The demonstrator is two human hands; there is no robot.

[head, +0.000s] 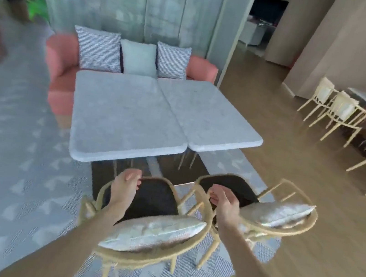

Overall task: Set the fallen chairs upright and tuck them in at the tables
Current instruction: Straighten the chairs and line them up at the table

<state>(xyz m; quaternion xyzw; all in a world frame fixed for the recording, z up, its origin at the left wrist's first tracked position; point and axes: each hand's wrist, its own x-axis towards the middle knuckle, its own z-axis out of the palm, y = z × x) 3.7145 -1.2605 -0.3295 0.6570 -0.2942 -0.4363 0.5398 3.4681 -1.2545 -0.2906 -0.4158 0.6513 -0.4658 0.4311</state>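
Two pale wooden armchairs are seen upright just in front of the near edge of the marble table (132,116), neither yet tucked under it.

The near chair (154,205) stands before the table's left slab; its seat is dark and a silvery cushion (152,234) leans against its curved back. The second chair (261,210) stands to the right of it, before the table's right slab, with its own cushion (278,213).

Left hand (125,185): fingers curled closed over the near chair's left armrest rail, at the end nearest the table. Right hand (221,200): fingers bent around the rail where the two chairs meet. Which chair's rail is held cannot be told for certain through the blur.

Handling, judged:
- The frame is a thin bent rod, probably light and stiff. It is expected to move as one piece when pushed.
- The rounded, smooth rail may slip in a loose hold, so a full wrap is preferred.
- The best hold is judged to be both armrest rails of one chair, or the top of its back hoop. An even push then keeps the chair straight on its way to the table.
- The cushion is loose and soft. It offers no grip and may slide off if the chair is tipped.
- The legs stand on a patterned rug (24,197) beneath the table, and some drag is expected there.
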